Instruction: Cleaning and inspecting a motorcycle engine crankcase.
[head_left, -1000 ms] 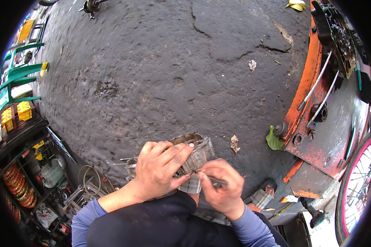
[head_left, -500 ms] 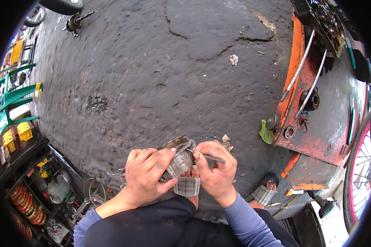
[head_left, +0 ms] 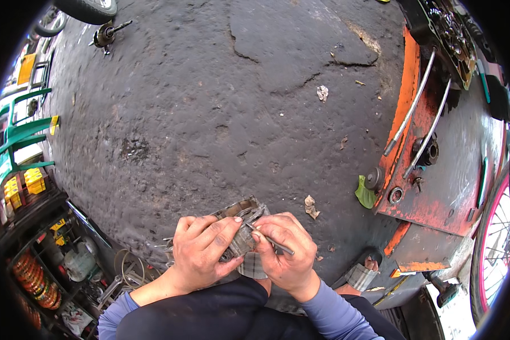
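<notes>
A grey metal engine casting [head_left: 242, 242] with a hollow upper side is held in front of my lap, above my foot. My left hand [head_left: 203, 245] is wrapped round its left side, with the fingers over the top and the thumb low at the front. In my right hand [head_left: 288, 255] a thin dark metal rod [head_left: 281, 247] is pinched between thumb and fingers. The rod's far end reaches the casting's upper right edge, close to my left fingertips. What its tip looks like is hidden.
At the right stands an orange-edged metal bench [head_left: 430, 195] with engine parts and two metal tubes [head_left: 430, 127]. A pink-rimmed wheel [head_left: 493, 243] is beyond it. Shelves of parts [head_left: 37, 277] and a green chair [head_left: 25, 133] line the left. A shaft assembly [head_left: 103, 35] lies on the floor.
My right hand and the rod have moved slightly left and down. The casting has tilted a little, showing more of its hollow upper side. My left hand keeps its hold.
</notes>
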Action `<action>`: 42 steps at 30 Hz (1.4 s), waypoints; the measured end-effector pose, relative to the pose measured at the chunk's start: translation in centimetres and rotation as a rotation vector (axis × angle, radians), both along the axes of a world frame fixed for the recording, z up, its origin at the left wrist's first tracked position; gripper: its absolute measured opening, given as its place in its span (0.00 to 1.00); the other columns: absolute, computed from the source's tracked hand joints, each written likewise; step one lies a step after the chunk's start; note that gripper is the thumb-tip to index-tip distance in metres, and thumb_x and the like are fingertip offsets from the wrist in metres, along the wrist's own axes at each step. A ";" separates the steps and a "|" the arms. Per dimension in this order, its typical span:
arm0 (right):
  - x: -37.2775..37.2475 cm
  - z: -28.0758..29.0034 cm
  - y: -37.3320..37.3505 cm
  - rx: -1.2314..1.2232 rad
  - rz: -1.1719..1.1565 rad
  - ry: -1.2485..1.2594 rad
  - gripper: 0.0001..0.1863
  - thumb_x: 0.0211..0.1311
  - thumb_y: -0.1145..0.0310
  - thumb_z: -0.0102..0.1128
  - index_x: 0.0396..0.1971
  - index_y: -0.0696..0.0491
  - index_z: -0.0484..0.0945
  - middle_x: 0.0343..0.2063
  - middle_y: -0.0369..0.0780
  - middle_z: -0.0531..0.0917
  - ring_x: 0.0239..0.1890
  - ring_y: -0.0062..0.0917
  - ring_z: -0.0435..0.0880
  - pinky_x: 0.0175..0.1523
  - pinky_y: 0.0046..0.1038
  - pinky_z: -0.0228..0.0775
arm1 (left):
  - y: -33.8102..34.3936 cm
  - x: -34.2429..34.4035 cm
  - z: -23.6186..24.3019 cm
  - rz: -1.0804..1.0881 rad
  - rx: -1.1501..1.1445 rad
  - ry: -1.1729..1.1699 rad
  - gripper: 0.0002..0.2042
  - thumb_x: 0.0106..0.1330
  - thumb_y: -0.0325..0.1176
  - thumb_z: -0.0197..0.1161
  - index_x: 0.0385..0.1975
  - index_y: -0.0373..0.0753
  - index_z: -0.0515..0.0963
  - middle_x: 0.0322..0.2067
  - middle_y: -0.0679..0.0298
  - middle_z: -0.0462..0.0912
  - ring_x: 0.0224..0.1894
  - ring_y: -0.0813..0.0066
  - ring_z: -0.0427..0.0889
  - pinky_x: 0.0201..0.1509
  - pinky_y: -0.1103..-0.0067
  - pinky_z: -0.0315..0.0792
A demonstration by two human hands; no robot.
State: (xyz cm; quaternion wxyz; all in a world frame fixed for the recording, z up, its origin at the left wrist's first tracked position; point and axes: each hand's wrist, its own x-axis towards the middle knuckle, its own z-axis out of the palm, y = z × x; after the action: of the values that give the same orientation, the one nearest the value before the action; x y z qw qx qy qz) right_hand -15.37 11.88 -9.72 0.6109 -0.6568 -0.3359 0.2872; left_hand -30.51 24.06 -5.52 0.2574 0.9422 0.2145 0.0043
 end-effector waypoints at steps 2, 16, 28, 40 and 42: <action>0.6 -0.6 -0.4 -0.080 -0.044 -0.015 0.05 0.61 0.83 0.70 0.35 0.60 0.82 0.35 0.45 0.88 0.37 0.35 0.87 0.43 0.33 0.80 | -0.1 0.0 0.2 0.000 -0.004 -0.005 0.37 0.40 0.44 0.80 0.57 0.41 0.82 0.48 0.68 0.87 0.44 0.67 0.83 0.46 0.67 0.69; 0.2 -1.3 -0.9 -0.123 -0.107 0.093 0.05 0.61 0.83 0.69 0.35 0.61 0.82 0.36 0.45 0.87 0.37 0.35 0.86 0.43 0.33 0.80 | -0.3 -0.1 0.2 0.003 -0.001 0.023 0.38 0.40 0.45 0.80 0.57 0.41 0.82 0.49 0.68 0.87 0.46 0.66 0.82 0.48 0.66 0.67; 1.6 -2.5 -1.8 -0.101 -0.012 0.122 0.07 0.63 0.84 0.68 0.38 0.60 0.82 0.36 0.44 0.88 0.39 0.32 0.87 0.47 0.32 0.79 | -0.2 0.0 0.1 0.003 0.013 0.017 0.37 0.41 0.45 0.80 0.57 0.41 0.82 0.49 0.68 0.87 0.46 0.63 0.83 0.47 0.65 0.68; 2.0 -2.0 -3.1 -0.143 0.071 0.211 0.04 0.62 0.82 0.69 0.35 0.60 0.83 0.35 0.43 0.88 0.38 0.31 0.86 0.46 0.31 0.79 | -0.3 -0.1 -0.1 -0.015 0.039 0.011 0.36 0.42 0.45 0.79 0.56 0.40 0.82 0.49 0.66 0.87 0.47 0.62 0.83 0.48 0.64 0.67; 1.7 -1.9 -3.1 -0.134 0.039 0.203 0.04 0.62 0.83 0.69 0.35 0.60 0.83 0.35 0.43 0.88 0.38 0.31 0.86 0.45 0.31 0.78 | -0.4 -0.2 -0.1 -0.014 0.044 0.013 0.36 0.42 0.45 0.79 0.56 0.40 0.82 0.48 0.65 0.87 0.46 0.62 0.83 0.48 0.64 0.67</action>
State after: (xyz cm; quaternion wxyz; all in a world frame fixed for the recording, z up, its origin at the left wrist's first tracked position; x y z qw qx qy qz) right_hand -13.71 8.75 -11.66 0.5907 -0.6573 -0.2650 0.3857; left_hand -30.69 23.69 -5.65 0.2354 0.9490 0.2097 0.0009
